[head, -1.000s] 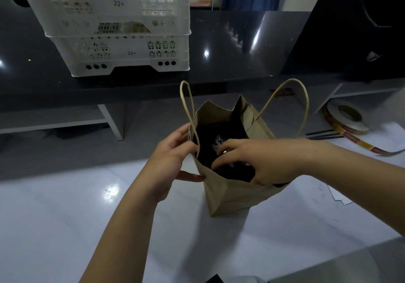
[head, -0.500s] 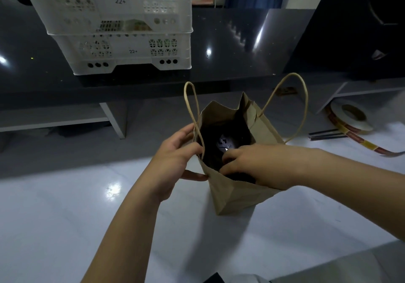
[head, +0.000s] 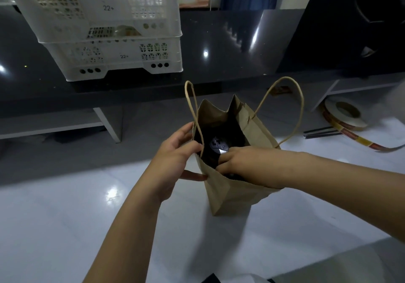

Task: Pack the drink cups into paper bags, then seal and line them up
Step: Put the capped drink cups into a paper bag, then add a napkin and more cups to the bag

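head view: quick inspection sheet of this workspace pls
surface: glossy white table, light reflections on it
job's things: brown bag upright, mouth open, both handles up; pale lid visible deep inside, cup otherwise hidden
clutter: tape roll with a loose strip, dark rods beside it, far right
hands: left hand pinches the bag's left rim; right hand reaches into the mouth, grasp hidden
cables: nothing seen
surroundings: two stacked white crates on a dark counter behind the table
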